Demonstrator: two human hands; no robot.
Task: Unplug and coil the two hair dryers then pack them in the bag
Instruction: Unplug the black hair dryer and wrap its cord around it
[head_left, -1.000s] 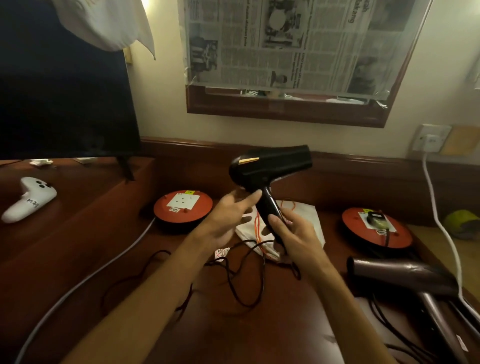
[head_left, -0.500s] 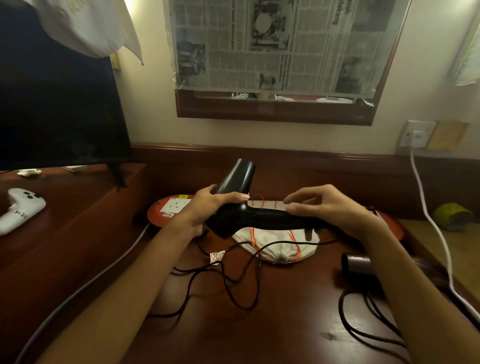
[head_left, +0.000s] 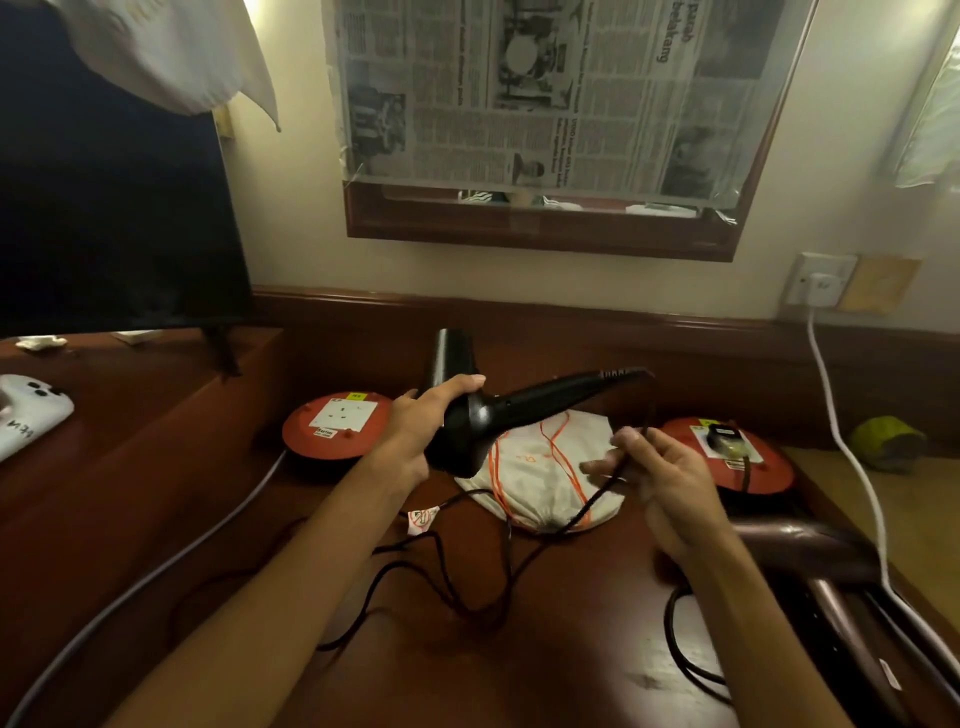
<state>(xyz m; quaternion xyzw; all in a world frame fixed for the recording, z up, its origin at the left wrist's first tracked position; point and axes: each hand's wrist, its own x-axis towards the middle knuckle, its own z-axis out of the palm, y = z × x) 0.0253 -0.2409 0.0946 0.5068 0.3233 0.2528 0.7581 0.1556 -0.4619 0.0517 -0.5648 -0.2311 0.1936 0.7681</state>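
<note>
Now left hand (head_left: 415, 431) grips the black dryer (head_left: 467, 415) mid-frame, right hand (head_left: 660, 478) pinches its cord (head_left: 597, 499); loose loops below could snag while coiling

The dark wooden desk (head_left: 597, 649) carries a white drawstring bag (head_left: 540, 483) directly under the gripped dryer. Red socket reels (head_left: 335, 423) sit either side, with loose black cord (head_left: 447, 582) nearer the person.
</note>
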